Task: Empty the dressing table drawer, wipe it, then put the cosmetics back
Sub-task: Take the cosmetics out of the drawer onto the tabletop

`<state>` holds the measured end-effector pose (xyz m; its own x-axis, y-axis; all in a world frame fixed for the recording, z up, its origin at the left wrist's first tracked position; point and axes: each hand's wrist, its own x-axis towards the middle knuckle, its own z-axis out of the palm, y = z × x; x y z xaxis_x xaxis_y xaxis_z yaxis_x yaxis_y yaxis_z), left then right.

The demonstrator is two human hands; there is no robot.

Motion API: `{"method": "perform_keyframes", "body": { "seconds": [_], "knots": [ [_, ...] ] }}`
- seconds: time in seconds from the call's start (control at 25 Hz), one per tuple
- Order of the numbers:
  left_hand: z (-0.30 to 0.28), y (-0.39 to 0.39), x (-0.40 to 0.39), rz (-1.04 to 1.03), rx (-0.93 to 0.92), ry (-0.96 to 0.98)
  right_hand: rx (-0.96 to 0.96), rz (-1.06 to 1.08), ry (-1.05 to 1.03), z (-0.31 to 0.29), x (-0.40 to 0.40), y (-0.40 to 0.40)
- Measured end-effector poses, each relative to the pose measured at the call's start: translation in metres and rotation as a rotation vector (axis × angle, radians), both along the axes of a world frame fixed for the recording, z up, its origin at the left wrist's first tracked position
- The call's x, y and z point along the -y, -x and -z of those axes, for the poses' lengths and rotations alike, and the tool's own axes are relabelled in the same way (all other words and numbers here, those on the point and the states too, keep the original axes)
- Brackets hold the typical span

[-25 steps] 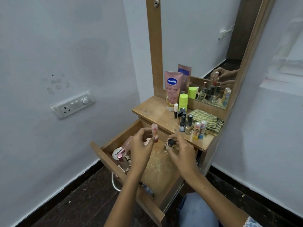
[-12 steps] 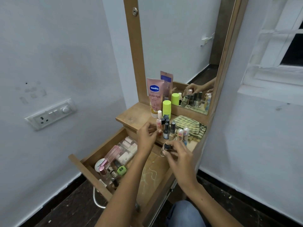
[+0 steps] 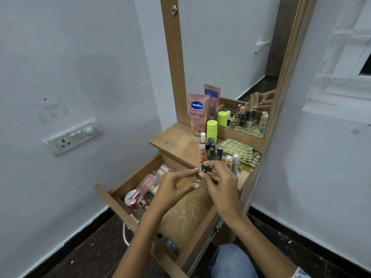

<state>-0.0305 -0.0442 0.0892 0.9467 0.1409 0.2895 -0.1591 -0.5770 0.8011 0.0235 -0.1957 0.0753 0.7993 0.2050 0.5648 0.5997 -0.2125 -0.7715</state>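
The wooden drawer stands pulled out, with a pink perfume bottle and several small cosmetics along its left side. Its right part shows a scribbled wooden bottom. Above it both hands meet on a small nail polish bottle with a dark cap. My right hand pinches the cap. My left hand curls its index finger and thumb around the glass body. On the dressing table top stand a pink tube, several polish bottles, a Vaseline tube and a green bottle.
A striped green cloth lies at the right of the table top, against the mirror. A switch board sits on the left wall. My knee in jeans is just right of the drawer front.
My left hand set the pink tube upright on the table top and came back to the polish bottle in my right hand. The view has shifted, with the table now further right.
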Motion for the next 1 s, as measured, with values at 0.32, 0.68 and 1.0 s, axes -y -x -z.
{"method": "perform_keyframes", "body": {
  "seconds": [0.32,0.68,1.0],
  "knots": [
    [0.007,-0.022,0.012,-0.272,0.258,0.163,-0.04,-0.068,-0.012,-0.001,-0.012,-0.008],
    [0.011,-0.087,-0.005,-0.3,0.136,0.22,-0.098,-0.103,0.169,0.031,0.013,0.002],
    [0.026,-0.092,-0.002,-0.241,0.132,0.183,-0.072,-0.143,0.254,0.035,0.015,0.003]
  ]
}}
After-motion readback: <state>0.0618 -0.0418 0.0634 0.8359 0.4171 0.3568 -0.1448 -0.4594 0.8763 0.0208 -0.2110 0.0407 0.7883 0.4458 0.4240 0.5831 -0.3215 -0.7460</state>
